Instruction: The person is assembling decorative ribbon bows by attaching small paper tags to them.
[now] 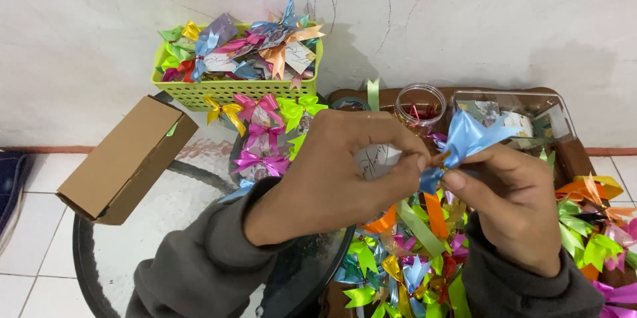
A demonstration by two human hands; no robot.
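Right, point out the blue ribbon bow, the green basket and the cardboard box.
blue ribbon bow [468, 135], head view, on its upper loops.
green basket [219, 89], head view, on its front wall.
cardboard box [123, 155], head view, on its top face.

Both hands [424, 179] pinch a light-blue ribbon bow [468, 139].

This looks like a room in a home used for small craft work. A scuffed white plaster wall [464, 19] with pencil scribbles fills the top of the frame, meeting a white tiled floor [33, 225] at lower left. Piles of ribbon bows fill a green basket [199, 89] at upper centre, with a cardboard box [123, 159] at left.
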